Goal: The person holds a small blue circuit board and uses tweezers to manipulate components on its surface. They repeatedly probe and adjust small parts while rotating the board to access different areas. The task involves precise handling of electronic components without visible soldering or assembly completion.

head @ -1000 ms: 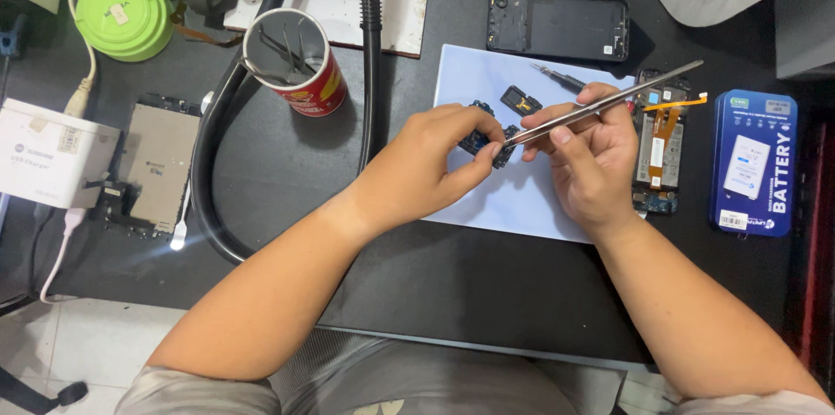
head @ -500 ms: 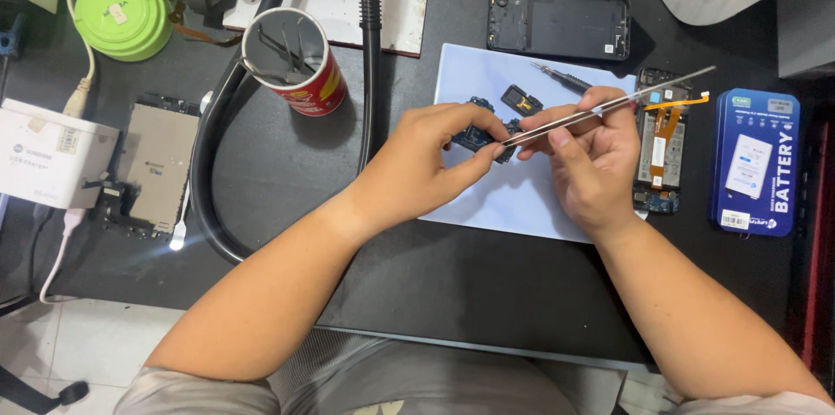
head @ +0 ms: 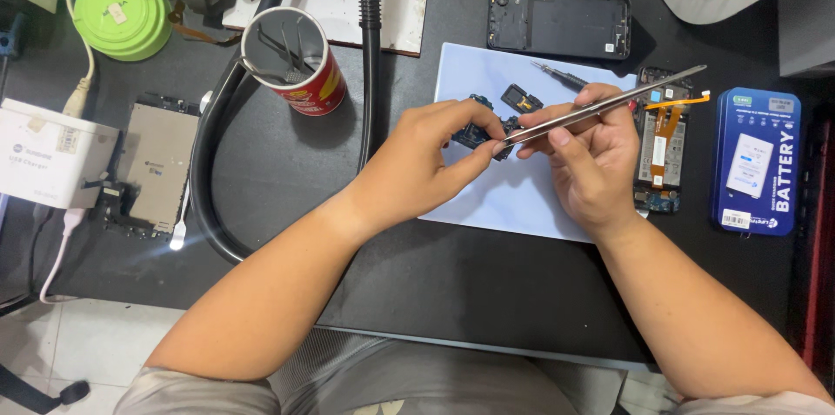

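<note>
Red can [head: 296, 63] holds thin metal tools [head: 283, 45].

left hand [head: 426, 163] fingers pinched; right hand [head: 591, 163] fingers pinched, palm down

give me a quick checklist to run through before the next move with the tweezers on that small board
1. Left hand pinching the small dark board firmly: ok.
2. Right hand gripping the tweezers: ok.
3. Tweezer tips meeting the board's edge: ok, though what they grip is too small to tell.
4. Board held over the pale blue mat, so a dropped part lands there: ok.
5. Loose small black part and screwdriver on the mat, close behind the hands: not ok, easy to knock.
6. Opened phone beside the right hand, apart from it: ok.
</note>
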### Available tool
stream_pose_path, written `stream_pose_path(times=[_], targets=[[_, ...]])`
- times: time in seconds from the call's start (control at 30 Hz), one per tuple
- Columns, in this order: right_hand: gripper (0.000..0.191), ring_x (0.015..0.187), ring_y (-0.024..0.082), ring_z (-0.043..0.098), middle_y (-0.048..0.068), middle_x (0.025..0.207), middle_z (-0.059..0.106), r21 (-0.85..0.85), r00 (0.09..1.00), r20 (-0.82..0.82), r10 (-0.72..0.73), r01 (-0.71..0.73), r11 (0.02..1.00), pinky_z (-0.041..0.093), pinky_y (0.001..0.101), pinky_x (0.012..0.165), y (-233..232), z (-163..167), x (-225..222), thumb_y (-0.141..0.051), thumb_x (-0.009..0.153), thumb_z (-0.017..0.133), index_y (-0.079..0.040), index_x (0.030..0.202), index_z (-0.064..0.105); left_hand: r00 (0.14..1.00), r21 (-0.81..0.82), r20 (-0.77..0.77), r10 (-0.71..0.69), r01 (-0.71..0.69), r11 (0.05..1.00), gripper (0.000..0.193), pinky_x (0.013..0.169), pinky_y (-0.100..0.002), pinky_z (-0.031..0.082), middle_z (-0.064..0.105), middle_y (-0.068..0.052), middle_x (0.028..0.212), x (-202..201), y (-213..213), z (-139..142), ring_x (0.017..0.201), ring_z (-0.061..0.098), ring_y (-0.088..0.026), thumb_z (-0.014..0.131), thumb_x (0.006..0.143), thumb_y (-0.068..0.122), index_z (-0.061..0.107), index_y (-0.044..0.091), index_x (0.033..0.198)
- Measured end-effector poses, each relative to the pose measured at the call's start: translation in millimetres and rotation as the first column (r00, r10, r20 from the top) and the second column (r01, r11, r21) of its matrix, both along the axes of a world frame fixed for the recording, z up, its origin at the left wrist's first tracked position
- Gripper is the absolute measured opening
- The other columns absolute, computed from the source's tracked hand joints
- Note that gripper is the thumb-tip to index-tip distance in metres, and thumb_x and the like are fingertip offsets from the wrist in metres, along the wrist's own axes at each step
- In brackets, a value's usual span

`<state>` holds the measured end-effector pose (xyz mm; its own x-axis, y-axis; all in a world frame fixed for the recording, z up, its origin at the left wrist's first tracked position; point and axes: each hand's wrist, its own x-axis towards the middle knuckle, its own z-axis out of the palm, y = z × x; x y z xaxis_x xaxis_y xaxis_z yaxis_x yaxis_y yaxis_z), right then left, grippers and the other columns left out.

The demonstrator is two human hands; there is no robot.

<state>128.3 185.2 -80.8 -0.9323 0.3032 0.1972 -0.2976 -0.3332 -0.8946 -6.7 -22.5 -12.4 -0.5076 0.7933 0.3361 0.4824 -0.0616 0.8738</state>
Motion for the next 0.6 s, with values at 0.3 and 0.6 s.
stream_pose_path(times=[0.3,0.6], targets=[[0.031,0.108,0.027,0.072,0.024,0.119,0.068,0.04,1.0,0.0,-0.025,0.025,0.999,0.064,0.039,0.091,0.5,-1.4,0.1,0.0,0.113,0.054,-0.012,0.136,0.038,1.0,0.018,0.003,0.015,-0.015,1.0,0.017,0.067,-0.029,0.049,0.075,-0.003,0.096,0.4,0.6,-1.0,0.081,0.07,-0.017,0.078,0.091,0.014,0.068,0.007,0.103],[0.03,0.109,0.029,0.072,0.023,0.117,0.069,0.1,0.999,-0.004,-0.037,0.037,0.994,0.064,0.0391,0.092,0.2,-3.9,1.3,0.001,0.113,0.055,-0.014,0.134,0.037,1.0,0.008,0.01,0.023,-0.023,1.0,0.015,0.067,-0.029,0.049,0.075,-0.002,0.097,-0.2,0.7,-4.0,0.083,0.07,-0.017,0.077,0.095,0.016,0.067,0.007,0.103]])
